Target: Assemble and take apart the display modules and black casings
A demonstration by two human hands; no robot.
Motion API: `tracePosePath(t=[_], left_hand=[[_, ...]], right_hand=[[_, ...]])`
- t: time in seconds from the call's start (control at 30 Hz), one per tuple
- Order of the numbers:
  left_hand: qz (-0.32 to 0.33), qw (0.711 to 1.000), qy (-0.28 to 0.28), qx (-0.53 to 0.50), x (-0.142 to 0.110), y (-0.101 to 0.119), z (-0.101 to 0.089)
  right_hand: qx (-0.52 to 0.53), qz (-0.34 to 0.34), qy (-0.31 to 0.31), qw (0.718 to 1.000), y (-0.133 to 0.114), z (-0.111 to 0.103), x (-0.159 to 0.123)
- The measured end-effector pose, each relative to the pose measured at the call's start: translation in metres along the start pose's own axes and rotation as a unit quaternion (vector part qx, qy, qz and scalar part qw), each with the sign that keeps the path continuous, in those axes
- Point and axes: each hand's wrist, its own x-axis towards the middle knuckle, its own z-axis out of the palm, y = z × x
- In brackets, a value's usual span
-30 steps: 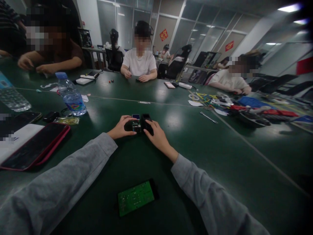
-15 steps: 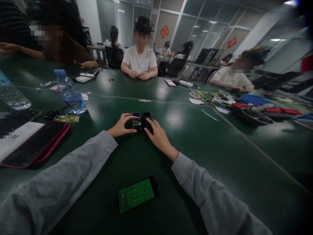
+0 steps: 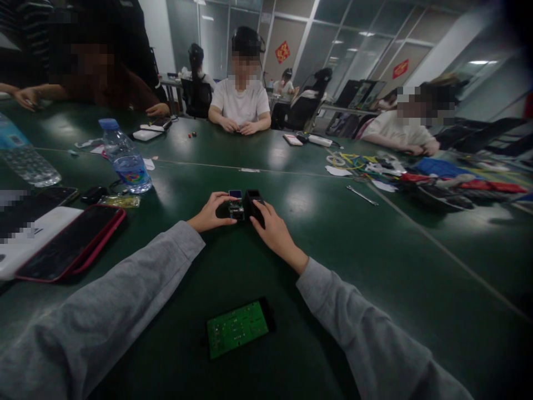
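Observation:
Between the thumb and fingers of my left hand is a small electronic module, with a dark blue screen at its far end and bare circuitry nearer me. Close beside it, my right hand grips a small black case that looks hollow at its far end. The two pieces stand side by side near the table's middle, with a narrow gap between them. Nearer me lies a green circuit board set in a black frame, touched by neither hand.
To the left are a red-cased phone, a water bottle and a second bottle. A wrench and a heap of cables and cloth lie on the right. Across the green table sit several people.
The whole view has shifted slightly, so things appear a little further right. Both hands keep their grips. At the far left, a person's hand has moved.

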Motion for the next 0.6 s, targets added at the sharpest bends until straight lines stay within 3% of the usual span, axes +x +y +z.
tracePosePath(t=[0.3, 0.6], left_hand=[[-0.003, 1.000, 0.006, 0.001, 0.000, 0.005, 0.000], [-0.043, 0.999, -0.011, -0.008, -0.002, 0.005, -0.001]], right_hand=[[0.012, -0.005, 0.023, 1.000, 0.004, 0.002, -0.001], [0.161, 0.053, 0.116, 0.979, 0.023, 0.008, 0.006]])
